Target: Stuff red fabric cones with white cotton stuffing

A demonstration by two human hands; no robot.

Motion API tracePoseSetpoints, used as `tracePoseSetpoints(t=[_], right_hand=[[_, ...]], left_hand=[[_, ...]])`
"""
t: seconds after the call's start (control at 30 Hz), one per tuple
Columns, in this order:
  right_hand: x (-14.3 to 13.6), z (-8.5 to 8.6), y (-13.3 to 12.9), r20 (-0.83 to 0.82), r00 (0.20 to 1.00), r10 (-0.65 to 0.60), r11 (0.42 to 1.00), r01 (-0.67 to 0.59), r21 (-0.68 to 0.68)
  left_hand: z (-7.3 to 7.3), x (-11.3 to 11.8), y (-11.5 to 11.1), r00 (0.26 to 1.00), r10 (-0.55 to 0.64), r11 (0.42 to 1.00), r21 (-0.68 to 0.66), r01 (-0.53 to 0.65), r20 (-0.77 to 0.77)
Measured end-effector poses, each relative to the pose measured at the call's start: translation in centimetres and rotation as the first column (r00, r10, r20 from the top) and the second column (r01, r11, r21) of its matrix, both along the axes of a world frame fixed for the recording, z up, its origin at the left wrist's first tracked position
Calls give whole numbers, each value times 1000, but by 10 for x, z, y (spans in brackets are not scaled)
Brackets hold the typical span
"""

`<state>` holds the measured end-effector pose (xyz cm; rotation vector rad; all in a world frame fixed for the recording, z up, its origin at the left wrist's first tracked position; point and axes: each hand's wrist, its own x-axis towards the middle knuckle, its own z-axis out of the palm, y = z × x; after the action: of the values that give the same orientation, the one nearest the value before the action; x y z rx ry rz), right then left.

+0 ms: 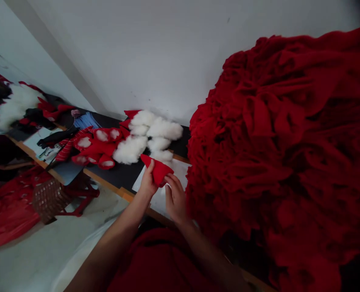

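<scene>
A red cone-shaped cloth piece [159, 171] is held up over the worktable, its point towards the upper left. My left hand [148, 183] grips its left side, with the thumb lying on the cloth. At the wide lower right end, the fingers of my right hand [176, 198] are closed on the edge; their tips are partly hidden. Just beyond the cone lie tufts of white stuffing [131, 149] on the dark tabletop. A white sheet [160, 201] lies under my hands.
A tall heap of red cloth pieces [259, 154] rises on my right against the wall. Left of the stuffing are several red cloth pieces [102, 146] with white filling showing. A brown-red stool [53, 196] and a large red bag [11, 207] stand on the floor at left.
</scene>
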<state>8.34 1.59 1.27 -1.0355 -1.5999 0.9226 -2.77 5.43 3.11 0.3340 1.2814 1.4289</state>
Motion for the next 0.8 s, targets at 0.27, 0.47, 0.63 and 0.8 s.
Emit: tracePoseSetpoints(t=[0.27, 0.47, 0.63, 0.8], right_hand=[[-11, -9, 12, 371, 922, -110, 936, -29, 350], [-9, -7, 2, 328, 902, -280, 826, 52, 561], [-8, -1, 11, 421, 896, -143, 861, -97, 499], [-7, -2, 8, 394, 890, -229, 847, -18, 532]], left_hand=[[27, 8, -9, 936, -19, 999, 38, 6, 351], [28, 6, -8, 924, 6, 997, 67, -35, 382], [29, 14, -11, 921, 26, 998, 38, -44, 389], [31, 9, -9, 921, 49, 999, -23, -44, 386]])
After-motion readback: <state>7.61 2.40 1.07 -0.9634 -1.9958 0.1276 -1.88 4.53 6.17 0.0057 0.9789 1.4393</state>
